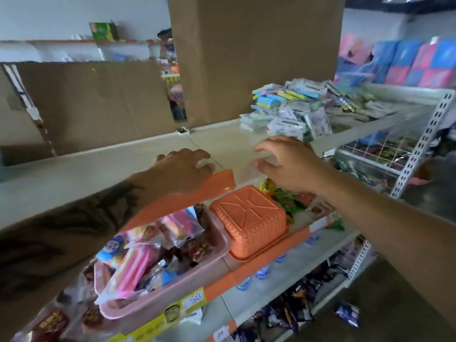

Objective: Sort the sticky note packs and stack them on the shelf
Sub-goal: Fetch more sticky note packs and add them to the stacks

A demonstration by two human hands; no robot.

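Note:
A loose pile of sticky note packs, pastel blue, yellow and pink in clear wrappers, lies on the right part of the beige top shelf. My left hand rests palm down on the shelf's front edge, with nothing visible in it. My right hand hovers just in front of the pile, a short way from the nearest pack, fingers spread and empty. A clear plastic strip along the shelf edge lies between the two hands; whether either hand touches it is unclear.
Tall cardboard boxes stand at the back of the shelf. On the shelf below sit an upturned orange basket and a pink tray of snacks. A white perforated upright stands at right, with blue and pink packs behind it.

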